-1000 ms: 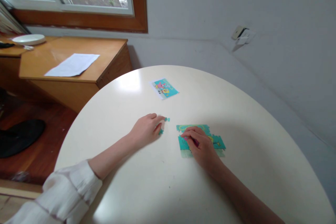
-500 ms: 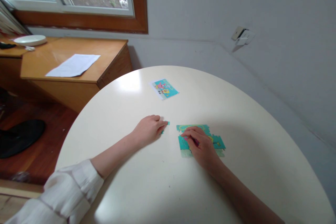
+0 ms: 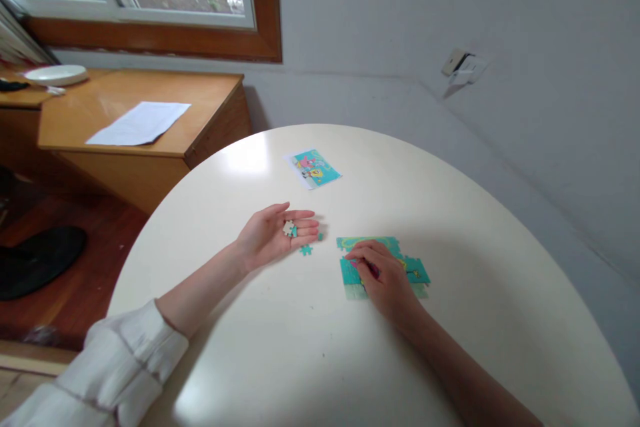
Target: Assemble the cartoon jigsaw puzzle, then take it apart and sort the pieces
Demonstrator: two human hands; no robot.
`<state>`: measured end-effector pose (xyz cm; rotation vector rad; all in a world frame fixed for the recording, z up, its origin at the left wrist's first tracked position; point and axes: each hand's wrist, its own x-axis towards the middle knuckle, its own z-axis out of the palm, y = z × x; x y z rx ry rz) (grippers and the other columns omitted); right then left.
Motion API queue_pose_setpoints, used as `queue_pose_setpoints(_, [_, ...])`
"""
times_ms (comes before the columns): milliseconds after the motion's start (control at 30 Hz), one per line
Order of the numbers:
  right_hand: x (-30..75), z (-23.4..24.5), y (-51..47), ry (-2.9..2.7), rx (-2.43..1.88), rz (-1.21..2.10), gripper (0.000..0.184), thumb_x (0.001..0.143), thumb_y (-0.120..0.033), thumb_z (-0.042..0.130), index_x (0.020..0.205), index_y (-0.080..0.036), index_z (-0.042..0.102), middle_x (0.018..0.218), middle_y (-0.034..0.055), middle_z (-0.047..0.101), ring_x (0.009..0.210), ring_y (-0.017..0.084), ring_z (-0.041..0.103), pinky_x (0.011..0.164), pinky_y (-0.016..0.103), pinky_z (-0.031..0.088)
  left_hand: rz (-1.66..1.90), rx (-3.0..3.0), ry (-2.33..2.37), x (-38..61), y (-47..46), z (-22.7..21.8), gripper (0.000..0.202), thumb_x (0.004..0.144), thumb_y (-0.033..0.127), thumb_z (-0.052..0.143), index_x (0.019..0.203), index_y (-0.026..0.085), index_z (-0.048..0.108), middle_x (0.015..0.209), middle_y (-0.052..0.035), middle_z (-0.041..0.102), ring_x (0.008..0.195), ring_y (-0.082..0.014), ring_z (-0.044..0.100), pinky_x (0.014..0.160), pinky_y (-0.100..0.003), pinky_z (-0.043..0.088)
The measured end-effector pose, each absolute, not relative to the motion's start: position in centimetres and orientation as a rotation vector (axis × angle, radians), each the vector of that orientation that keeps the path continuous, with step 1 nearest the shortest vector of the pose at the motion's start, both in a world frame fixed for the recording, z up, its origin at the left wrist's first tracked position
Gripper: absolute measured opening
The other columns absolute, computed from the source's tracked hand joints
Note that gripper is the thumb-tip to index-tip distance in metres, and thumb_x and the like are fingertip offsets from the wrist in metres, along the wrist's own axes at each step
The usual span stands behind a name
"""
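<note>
My left hand point(image 3: 273, 233) lies palm up on the round cream table point(image 3: 450, 227), fingers stretched out, with a small jigsaw piece point(image 3: 289, 228) resting face down on them. A loose teal piece point(image 3: 306, 250) lies on the table just below those fingertips. My right hand point(image 3: 383, 280) rests on the partly joined teal puzzle point(image 3: 415, 270), fingers curled and pressed against a pink spot on it. About half of the puzzle is hidden under that hand.
A small picture card point(image 3: 313, 169) lies farther back on the table. To the left stands a wooden desk point(image 3: 200, 127) with a sheet of paper point(image 3: 139, 123) and a white plate point(image 3: 55, 75). Behind are a window and a grey wall with a socket point(image 3: 463, 67).
My left hand has turned from palm down to palm up and now shows a piece on its fingers. One teal piece that it covered lies bare on the table. The right hand has stayed put.
</note>
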<state>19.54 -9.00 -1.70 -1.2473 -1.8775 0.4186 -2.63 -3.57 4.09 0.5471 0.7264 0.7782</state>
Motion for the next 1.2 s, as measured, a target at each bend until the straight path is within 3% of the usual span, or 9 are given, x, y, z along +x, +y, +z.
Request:
queue_pose_setpoints(100, [19.5,-1.7,-9.0,-1.884,-1.248,0.418,0.021,0.078,-0.011,0.047,0.073,-0.022,0.064,0.077,0.0033,0.063,0.078,0.017,0.058,0.072,0.032,0.046,0.690,0.470,0.583,-2.5,-3.9,3.8,0.037,0.080,0.031,0.044,0.098,0.003,0.059,0.099,-0.0191,0.065,0.104,-0.0255,0.059,0.095,-0.039,0.041])
queue_pose_setpoints(233, [19.6,-1.7,-9.0,-1.890,-1.242,0.413,0.020,0.078,-0.011,0.047,0.074,-0.022,0.064,0.077,0.0037,0.063,0.079,0.017,0.058,0.072,0.032,0.046,0.666,0.533,0.510,-2.4,-4.1,2.9,0.032,0.073,0.009,0.049,0.104,0.003,0.058,0.113,-0.0181,0.062,0.114,-0.0240,0.054,0.103,-0.037,0.034])
queue_pose_setpoints(433, [19.5,-1.7,-9.0,-1.879,-1.253,0.413,0.020,0.078,-0.011,0.047,0.073,-0.022,0.063,0.077,0.0034,0.063,0.078,0.017,0.058,0.072,0.032,0.046,0.611,0.599,0.461,-2.5,-4.4,2.3,0.042,0.071,-0.007,0.046,0.110,0.004,0.056,0.110,-0.0169,0.064,0.110,-0.0214,0.057,0.104,-0.038,0.033])
queue_pose_setpoints(600, [19.6,-1.8,-9.0,-1.892,-1.241,0.410,0.020,0.078,-0.011,0.047,0.074,-0.022,0.063,0.077,0.0034,0.063,0.079,0.017,0.058,0.073,0.032,0.046,0.584,0.598,0.483,-2.6,-4.5,2.2,0.034,0.081,0.001,0.047,0.114,0.006,0.052,0.107,-0.0163,0.066,0.103,-0.0200,0.062,0.099,-0.036,0.039])
queue_pose_setpoints(733, [19.6,-1.7,-9.0,-1.896,-1.254,0.415,0.020,0.078,-0.011,0.047,0.074,-0.022,0.063,0.077,0.0035,0.063,0.078,0.017,0.058,0.072,0.032,0.046,0.570,0.645,0.547,-2.7,-4.4,1.9,0.027,0.084,0.009,0.051,0.111,0.007,0.055,0.101,-0.0159,0.068,0.082,-0.0160,0.067,0.083,-0.031,0.048])
queue_pose_setpoints(833, [19.6,-1.7,-9.0,-1.897,-1.261,0.424,0.020,0.078,-0.012,0.047,0.074,-0.022,0.064,0.077,0.0035,0.064,0.078,0.018,0.059,0.071,0.032,0.046,0.596,0.687,0.619,-2.5,-4.3,1.8,0.019,0.083,0.013,0.053,0.099,0.007,0.062,0.087,-0.0123,0.069,0.057,-0.0081,0.058,0.064,-0.024,0.047])
queue_pose_setpoints(933, [19.5,-1.7,-9.0,-1.892,-1.253,0.426,0.020,0.078,-0.012,0.047,0.074,-0.022,0.064,0.077,0.0035,0.064,0.078,0.018,0.059,0.072,0.032,0.046,0.627,0.682,0.685,-2.3,-4.1,2.0,0.017,0.082,0.017,0.054,0.089,0.008,0.067,0.068,-0.0053,0.062,0.047,-0.0039,0.041,0.054,-0.022,0.040])
queue_pose_setpoints(1067, [19.5,-1.7,-9.0,-1.886,-1.253,0.418,0.020,0.079,-0.013,0.046,0.073,-0.022,0.063,0.077,0.0034,0.064,0.077,0.018,0.059,0.071,0.032,0.047,0.593,0.632,0.733,-2.1,-3.9,2.5,0.033,0.087,0.026,0.042,0.087,0.009,0.070,0.061,-0.0033,0.052,0.049,-0.0068,0.033,0.058,-0.026,0.039])
queue_pose_setpoints(1200, [19.6,-1.6,-9.0,-1.892,-1.244,0.410,0.020,0.078,-0.012,0.046,0.073,-0.022,0.063,0.076,0.0033,0.064,0.078,0.017,0.059,0.071,0.032,0.047,0.564,0.602,0.720,-2.1,-3.9,2.6,0.032,0.083,0.019,0.041,0.091,0.008,0.070,0.066,-0.0059,0.054,0.055,-0.0091,0.039,0.066,-0.029,0.041])
